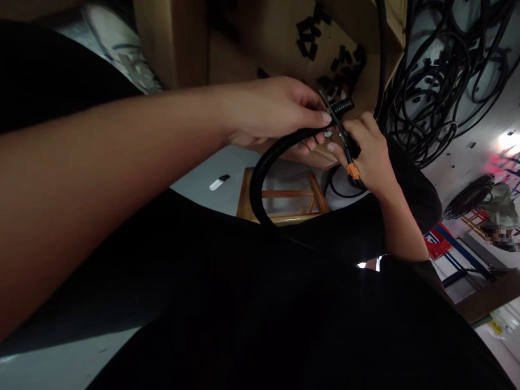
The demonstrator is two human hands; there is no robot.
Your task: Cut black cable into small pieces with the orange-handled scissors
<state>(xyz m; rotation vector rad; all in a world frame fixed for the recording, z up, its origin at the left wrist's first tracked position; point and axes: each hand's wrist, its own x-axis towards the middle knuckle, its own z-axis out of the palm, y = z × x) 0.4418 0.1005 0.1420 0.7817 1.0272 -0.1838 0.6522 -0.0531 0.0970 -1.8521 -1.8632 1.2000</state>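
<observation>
My left hand [288, 113] is closed around a black corrugated tube [263, 172] close to its end. From there the tube bends down in a loop toward my lap. In my right hand [368, 150] is a pair of scissors [344, 136] with dark handles and a patch of orange tape. Their blades lie across the tube, just beside my left thumb. A short ribbed end of the tube sticks out past the blades. Whether the blades have cut into it, I cannot tell.
A cardboard box [256, 52] stands ahead, with several short black pieces [308, 37] inside. Coils of black tubing [434, 81] lie to the right. Below my hands is a wooden stool [245, 197]. A small black-and-white object [219, 183] lies on the floor.
</observation>
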